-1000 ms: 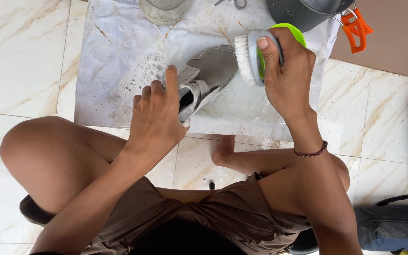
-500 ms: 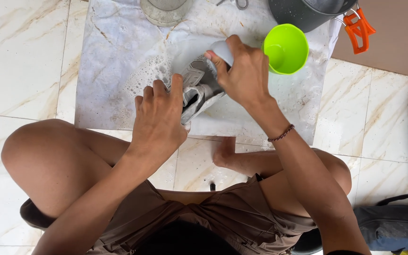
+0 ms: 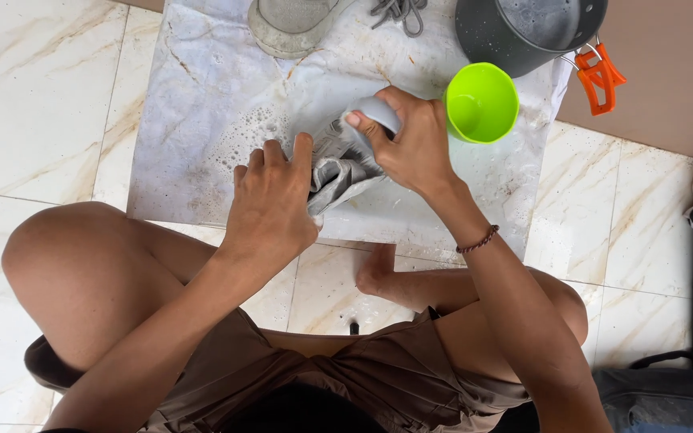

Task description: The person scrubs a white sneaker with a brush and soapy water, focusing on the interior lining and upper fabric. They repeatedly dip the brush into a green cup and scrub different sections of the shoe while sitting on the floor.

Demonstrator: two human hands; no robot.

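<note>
The grey shoe point(image 3: 345, 172) lies on the wet marbled mat point(image 3: 194, 120) just in front of the person's folded legs, between the two hands. Its long axis runs on a slant, from the lower left near the left hand up toward the right hand and the green cup point(image 3: 481, 102). Most of its middle is covered, so only the creased grey upper and a bit of the lighter edge show.

The left hand point(image 3: 270, 204) lies over the near end of the shoe, fingers together and curled down onto it, thumb along the side, pressing it onto the mat. The right hand point(image 3: 411, 144) is on the far end, fingers closed around a rounded grey brush point(image 3: 374, 112), which sits against the shoe's upper. Whether the bristles actually touch the fabric is hidden under the hand. Both hands touch the shoe, the left one at its end closer to the body.

Soap foam point(image 3: 254, 132) spreads on the mat just left of the shoe. The green cup stands just beside the right hand, on its far right. Beyond it sits a dark pot point(image 3: 515, 32) with orange clips point(image 3: 601, 76) on its rim. At the mat's far edge are a second shoe point(image 3: 290, 24) and a bundle of grey laces point(image 3: 399, 12), well apart from the hands.
</note>
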